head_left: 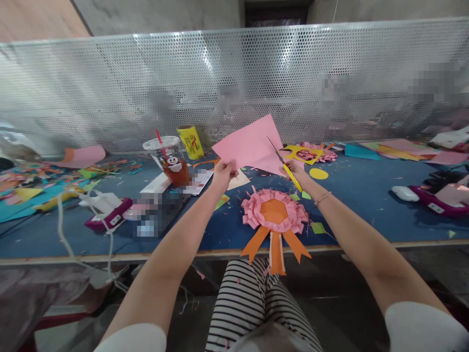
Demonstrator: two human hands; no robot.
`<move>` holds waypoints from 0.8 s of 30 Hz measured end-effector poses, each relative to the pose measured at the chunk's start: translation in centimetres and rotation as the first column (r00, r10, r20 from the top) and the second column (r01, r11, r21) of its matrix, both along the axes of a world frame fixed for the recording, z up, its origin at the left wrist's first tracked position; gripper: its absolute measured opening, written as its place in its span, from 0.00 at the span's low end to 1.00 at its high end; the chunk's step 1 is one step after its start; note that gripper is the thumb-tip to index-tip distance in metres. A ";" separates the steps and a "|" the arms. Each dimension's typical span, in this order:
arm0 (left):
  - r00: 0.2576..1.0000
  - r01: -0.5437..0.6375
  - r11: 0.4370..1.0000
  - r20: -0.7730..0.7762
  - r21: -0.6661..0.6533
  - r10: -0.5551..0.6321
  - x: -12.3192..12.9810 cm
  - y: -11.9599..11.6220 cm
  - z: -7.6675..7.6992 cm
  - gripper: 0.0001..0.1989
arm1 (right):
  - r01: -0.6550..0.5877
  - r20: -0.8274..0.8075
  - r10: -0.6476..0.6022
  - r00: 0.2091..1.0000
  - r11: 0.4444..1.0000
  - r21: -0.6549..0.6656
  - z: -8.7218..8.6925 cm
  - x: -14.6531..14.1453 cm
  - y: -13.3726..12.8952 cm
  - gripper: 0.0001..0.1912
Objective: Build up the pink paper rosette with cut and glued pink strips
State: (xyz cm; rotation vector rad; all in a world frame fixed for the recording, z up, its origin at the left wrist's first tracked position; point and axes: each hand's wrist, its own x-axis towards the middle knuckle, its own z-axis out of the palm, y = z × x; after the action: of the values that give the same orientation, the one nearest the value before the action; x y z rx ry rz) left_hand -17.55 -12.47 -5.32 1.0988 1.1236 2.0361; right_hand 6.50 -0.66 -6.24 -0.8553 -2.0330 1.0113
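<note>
My left hand (224,174) pinches the lower left corner of a pink paper sheet (252,141), which is held up tilted above the table. In my right hand (296,175) is a pair of scissors with yellow handles (292,178); the dark blade points up and left, close to the sheet's right side. Below both hands a pink paper rosette (249,211) lies at the table's front edge. It has an orange centre and orange paper tails that hang over the edge. A yellow paper circle (318,173) rests right of my right hand.
A plastic cup with a red straw (172,164) and a yellow roll (190,143) stand at the left. Purple power strips (110,215) with white cords lie on the blue table (366,195). Paper scraps cover the far left; coloured sheets (399,146) lie at the right. A perforated metal screen (256,73) stands behind.
</note>
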 end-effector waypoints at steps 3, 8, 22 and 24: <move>1.000 0.002 1.000 -0.017 -0.007 -0.002 0.0 0.0 0.0 0.13 | 0.001 0.003 -0.001 1.000 1.000 0.001 0.2 0.1 -0.3 0.24; 0.999 0.008 1.000 -0.041 0.007 -0.008 -0.1 -0.1 0.0 0.13 | -0.011 -0.001 0.011 1.000 1.000 -0.003 0.2 0.0 -0.3 0.23; 0.999 0.005 0.999 -0.044 -0.050 -0.007 0.3 -0.3 0.1 0.14 | 0.053 -0.047 -0.055 0.997 0.997 -0.054 -1.3 -1.2 1.9 0.26; 0.998 -0.009 0.997 -0.055 -0.074 0.005 0.4 -0.3 0.0 0.15 | 0.092 -0.013 -0.093 0.996 0.993 -0.075 -1.5 -1.6 2.5 0.26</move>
State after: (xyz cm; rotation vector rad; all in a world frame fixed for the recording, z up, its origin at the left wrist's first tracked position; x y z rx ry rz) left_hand -17.20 -12.75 -5.28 1.1207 1.2217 1.9640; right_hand 4.90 1.86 -7.79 -0.9678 -1.9337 1.0443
